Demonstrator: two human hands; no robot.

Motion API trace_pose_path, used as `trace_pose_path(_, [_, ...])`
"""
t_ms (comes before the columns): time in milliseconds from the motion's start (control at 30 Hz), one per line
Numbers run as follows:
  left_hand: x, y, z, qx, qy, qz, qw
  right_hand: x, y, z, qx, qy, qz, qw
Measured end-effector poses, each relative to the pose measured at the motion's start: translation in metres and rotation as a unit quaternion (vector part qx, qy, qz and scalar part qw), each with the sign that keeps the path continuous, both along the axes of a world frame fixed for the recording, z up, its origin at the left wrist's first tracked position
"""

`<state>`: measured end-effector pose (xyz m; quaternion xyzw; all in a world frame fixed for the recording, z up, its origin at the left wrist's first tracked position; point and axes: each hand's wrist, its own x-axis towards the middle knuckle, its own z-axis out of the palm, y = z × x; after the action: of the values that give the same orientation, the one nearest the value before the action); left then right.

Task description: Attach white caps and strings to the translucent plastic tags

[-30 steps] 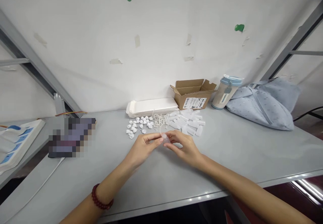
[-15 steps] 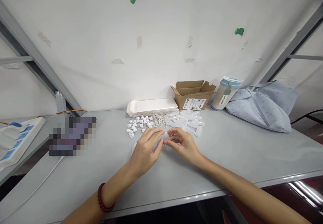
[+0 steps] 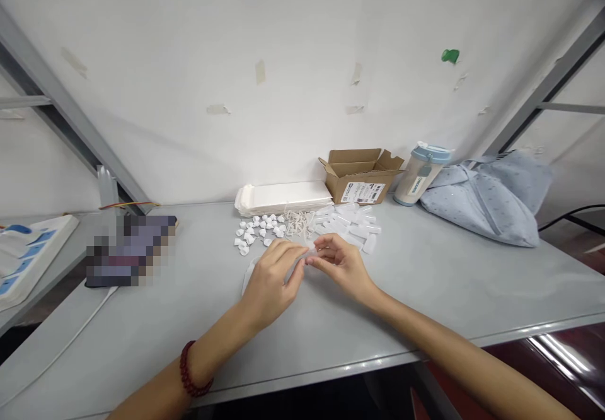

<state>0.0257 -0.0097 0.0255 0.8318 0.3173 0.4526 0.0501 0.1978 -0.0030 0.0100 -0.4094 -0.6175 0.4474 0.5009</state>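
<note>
Our left grip (image 3: pixel 269 284) and right grip (image 3: pixel 343 265) meet over the middle of the worktop (image 3: pixel 449 281), fingertips pinched together from either side on a small clear piece (image 3: pixel 309 253). It sits between them, held up off the surface, though it is thin and partly hidden by our fingers, so we cannot make out its exact shape. A curved clear sheet (image 3: pixel 247 276) lies just beside the left grip, and a red bead bracelet (image 3: pixel 191 369) circles that wrist. Just beyond our fingertips lie three loose heaps: small white pieces (image 3: pixel 258 232) on the left, a tangle of white string (image 3: pixel 297 223) in the middle, and clear tubes (image 3: pixel 345 223) on the right, nearest the right grip. Behind the heaps, a stack of white paper trays (image 3: pixel 283 197) lies against the wall (image 3: pixel 142 92), beside an open cardboard box (image 3: pixel 362 177). Further right stand a tumbler with a blue lid (image 3: pixel 420 175) and a pale blue bag (image 3: pixel 482 202). Well to the left is a pixelated object (image 3: pixel 130 251), with a white cable (image 3: pixel 61 344) running along the worktop below it and a white-and-blue item (image 3: pixel 28 250) beyond.
</note>
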Motion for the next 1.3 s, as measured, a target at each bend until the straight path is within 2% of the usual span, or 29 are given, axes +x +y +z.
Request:
trace_pose_path(133, [0.0,0.0,0.001,0.024,0.006,0.016,1.0,0.0,0.0,0.001,0.007,-0.005,0.002,1.0])
trace_pose_path(300, [-0.001,0.0,0.001,0.062,0.081,-0.025,0.994,-0.001,-0.001,0.001,0.0,-0.009,0.009,1.0])
trace_pose_path(467, [-0.004,0.001,-0.003,0.08,0.154,0.015,0.985,-0.002,-0.001,-0.001,-0.016,-0.013,0.013,1.0])
trace_pose_path(567, [-0.01,0.008,-0.001,0.033,0.158,-0.003,0.987,-0.003,0.0,-0.003,-0.027,-0.021,0.036,0.999])
trace_pose_path(700, [-0.031,0.02,0.011,-0.066,0.143,-0.022,0.987,-0.006,-0.001,-0.005,-0.035,-0.056,0.084,0.994])
trace_pose_path(867, [-0.062,0.013,0.018,-0.235,0.169,0.04,0.956,-0.008,-0.004,-0.005,-0.008,-0.114,0.084,0.99])
trace_pose_path(1100, [-0.086,-0.005,-0.001,-0.284,0.179,0.06,0.94,-0.01,-0.002,-0.008,0.035,-0.188,0.087,0.978])
trace_pose_path(1300, [-0.086,-0.003,0.001,-0.291,0.18,0.056,0.938,-0.009,0.0,-0.012,0.044,-0.202,0.092,0.974])
